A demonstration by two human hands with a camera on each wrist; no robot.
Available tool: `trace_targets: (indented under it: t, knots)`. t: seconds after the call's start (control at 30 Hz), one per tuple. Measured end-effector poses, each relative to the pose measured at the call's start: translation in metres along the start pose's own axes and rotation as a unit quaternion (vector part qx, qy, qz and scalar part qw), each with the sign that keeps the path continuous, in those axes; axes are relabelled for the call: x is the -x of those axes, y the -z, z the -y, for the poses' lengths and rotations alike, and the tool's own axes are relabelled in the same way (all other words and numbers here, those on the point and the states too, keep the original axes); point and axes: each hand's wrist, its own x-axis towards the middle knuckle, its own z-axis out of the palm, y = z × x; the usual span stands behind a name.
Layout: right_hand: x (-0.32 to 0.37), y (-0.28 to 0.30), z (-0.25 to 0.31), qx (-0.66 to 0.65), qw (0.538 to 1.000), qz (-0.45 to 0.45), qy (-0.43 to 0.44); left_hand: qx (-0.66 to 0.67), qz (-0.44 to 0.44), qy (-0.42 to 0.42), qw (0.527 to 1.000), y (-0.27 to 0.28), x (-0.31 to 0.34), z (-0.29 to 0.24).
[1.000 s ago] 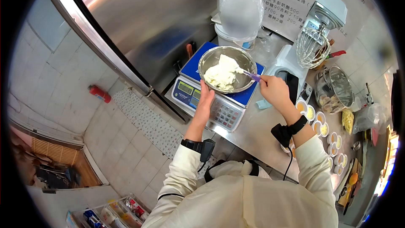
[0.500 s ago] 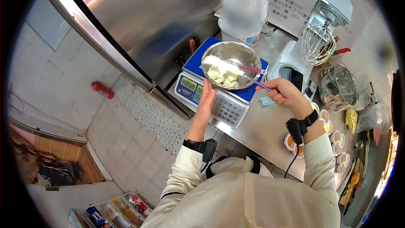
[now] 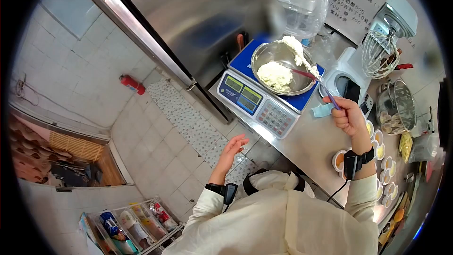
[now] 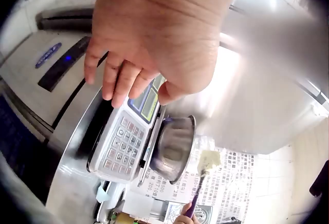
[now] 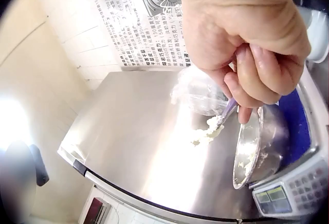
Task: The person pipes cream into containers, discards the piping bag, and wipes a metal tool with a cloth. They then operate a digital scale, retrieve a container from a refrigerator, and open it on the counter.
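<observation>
while your right hand [image 3: 348, 114] pinches the spatula [image 3: 329, 95] near the far end of its handle, fingers curled tight round it, the blade is up over the far rim of the bowl [image 3: 273, 52] w/ a big white lump [image 3: 296, 49] clinging to it. the rest of the white mass [image 3: 274, 75] sits in the bowl, which stands on the scale [image 3: 271, 113]. your left hand [image 3: 234, 147] is off everything: fingers spread & loose, holding nothing, hanging off the edge of the counter [image 3: 306, 146] in front of the scale. risks, imo: the lump looks heavy & rides high on a long lever, so a tilt or jerk could drop it past the rim onto the scale's blue top or behind it. nothing braces the bowl, so scraping vs its rim could slide or tip it & throw the reading off. a grip that far out gives little control; choke up, & put the left hand on the rim.
</observation>
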Motion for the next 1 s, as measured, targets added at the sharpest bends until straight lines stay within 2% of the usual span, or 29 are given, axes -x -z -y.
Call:
trace_targets:
  t: [0.13,0.3,0.37,0.4,0.43,0.47,0.53,0.57,0.63,0.67,0.8,0.87,0.9,0.97,1.0]
  knots:
    - [-0.004,-0.002,-0.002,0.013,1.000,0.013,0.007,-0.012,0.005,-0.009,1.000,-0.002,0.004,-0.003]
    - [-0.009,-0.012,-0.009,0.079,0.994,-0.039,0.058,-0.028,0.007,-0.030,0.999,-0.005,0.003,-0.011]
    - [-0.013,-0.018,-0.012,0.203,0.960,-0.141,0.135,-0.032,0.017,-0.035,0.999,-0.007,0.004,-0.011]
    - [-0.038,0.002,-0.025,0.355,0.872,-0.203,0.270,-0.027,0.011,-0.027,0.999,-0.008,0.004,-0.010]
    - [-0.057,0.021,-0.035,0.491,0.738,-0.255,0.387,-0.023,0.005,-0.019,1.000,-0.010,0.003,-0.009]
    - [-0.050,0.015,-0.033,0.491,0.734,-0.266,0.387,-0.023,0.017,-0.019,0.999,-0.012,0.002,-0.008]
    - [-0.043,-0.021,-0.031,0.597,0.640,-0.323,0.359,-0.017,0.013,-0.006,1.000,-0.015,0.000,-0.007]
    - [-0.040,-0.030,-0.029,0.597,0.639,-0.327,0.358,-0.017,0.017,-0.006,1.000,-0.017,-0.002,-0.007]
    - [-0.036,-0.045,-0.027,0.704,0.543,-0.338,0.308,-0.013,0.025,-0.012,1.000,-0.021,-0.003,-0.006]
    - [-0.037,-0.050,-0.028,0.712,0.529,-0.338,0.316,-0.012,0.026,-0.011,1.000,-0.023,-0.003,-0.006]
    - [-0.040,-0.056,-0.028,0.729,0.520,-0.333,0.295,-0.014,0.028,-0.019,0.999,-0.023,-0.003,-0.002]
    - [-0.044,-0.050,-0.028,0.700,0.557,-0.318,0.314,-0.016,0.028,-0.021,0.999,-0.021,-0.004,0.001]
    - [-0.046,-0.046,-0.025,0.700,0.556,-0.318,0.314,-0.018,0.025,-0.018,0.999,-0.021,-0.003,0.002]
    - [-0.049,-0.035,-0.015,0.583,0.740,-0.244,0.230,-0.021,0.022,-0.016,0.999,-0.020,-0.001,0.002]
    - [-0.049,-0.031,-0.013,0.583,0.740,-0.244,0.232,-0.024,0.016,-0.014,0.999,-0.020,0.000,0.001]
